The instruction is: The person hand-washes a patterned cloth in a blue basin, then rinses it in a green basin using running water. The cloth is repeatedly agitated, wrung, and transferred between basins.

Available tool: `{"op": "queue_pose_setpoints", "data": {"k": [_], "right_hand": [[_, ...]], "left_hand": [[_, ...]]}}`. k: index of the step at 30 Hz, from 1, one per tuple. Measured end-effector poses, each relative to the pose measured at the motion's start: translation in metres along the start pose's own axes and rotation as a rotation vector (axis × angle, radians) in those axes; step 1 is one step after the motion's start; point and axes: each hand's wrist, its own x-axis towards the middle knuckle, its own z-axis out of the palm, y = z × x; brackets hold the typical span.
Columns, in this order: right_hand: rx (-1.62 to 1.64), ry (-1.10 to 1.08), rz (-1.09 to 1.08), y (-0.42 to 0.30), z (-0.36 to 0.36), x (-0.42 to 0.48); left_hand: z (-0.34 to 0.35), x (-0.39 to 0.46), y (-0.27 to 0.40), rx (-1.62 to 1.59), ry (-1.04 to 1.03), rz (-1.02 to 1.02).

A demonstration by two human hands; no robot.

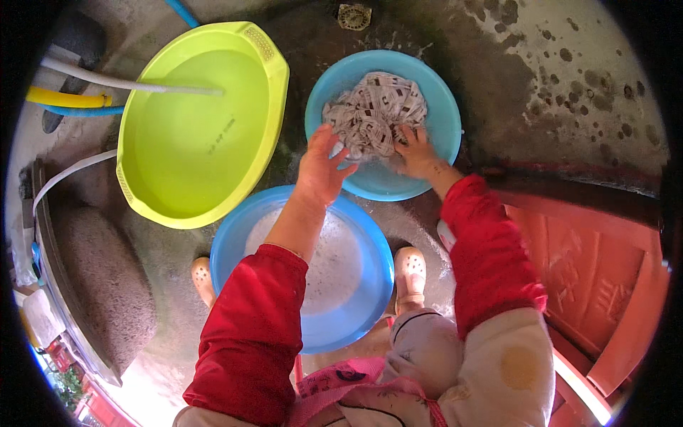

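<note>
A wet, bunched pale cloth with dark rectangles [381, 107] lies in a light-blue basin [449, 117] with some water. My left hand [322, 171] is over the basin's near left rim, fingers apart, beside the cloth. Something small and white shows at its fingers; I cannot tell what it is. My right hand [420, 156] rests its spread fingers against the cloth's near right side. Closer to me, below my left forearm, stands a larger blue basin [373, 277] with foamy suds [333, 261] in it.
A yellow-green tub [272, 123] of water stands at the left, with a pale corrugated hose [160, 87] running into it. Yellow [66, 97] and blue hoses [88, 110] lie beyond. A floor drain [355, 17] is at the far side. Red panels [581, 256] stand at the right.
</note>
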Motion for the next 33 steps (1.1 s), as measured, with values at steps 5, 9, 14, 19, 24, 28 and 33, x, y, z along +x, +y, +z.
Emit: {"op": "queue_pose_setpoints", "data": {"k": [5, 9, 14, 19, 24, 28, 33], "right_hand": [[-0.217, 0.104, 0.028, 0.037, -0.026, 0.008], [-0.047, 0.023, 0.184, -0.008, 0.012, 0.014], [0.661, -0.192, -0.038, -0.051, -0.008, -0.007], [1.907, -0.064, -0.259, -0.097, -0.094, -0.06], [2.357, 0.023, -0.553, -0.118, -0.182, -0.101], [1.562, 0.542, -0.056, -0.042, -0.072, -0.016], [0.427, 0.534, 0.326, 0.017, -0.049, 0.016]], "left_hand": [[-0.011, 0.0, -0.014, 0.057, 0.017, -0.055], [-0.007, 0.002, -0.019, 0.061, 0.069, -0.099], [0.004, -0.005, -0.01, 0.096, 0.236, -0.206], [-0.02, 0.007, -0.016, -0.215, -0.14, -0.27], [0.008, 0.003, 0.003, 0.859, -0.455, 0.649], [0.04, -0.023, 0.005, -0.263, -0.203, -0.069], [0.029, -0.008, 0.014, -0.11, -0.188, 0.018]]}}
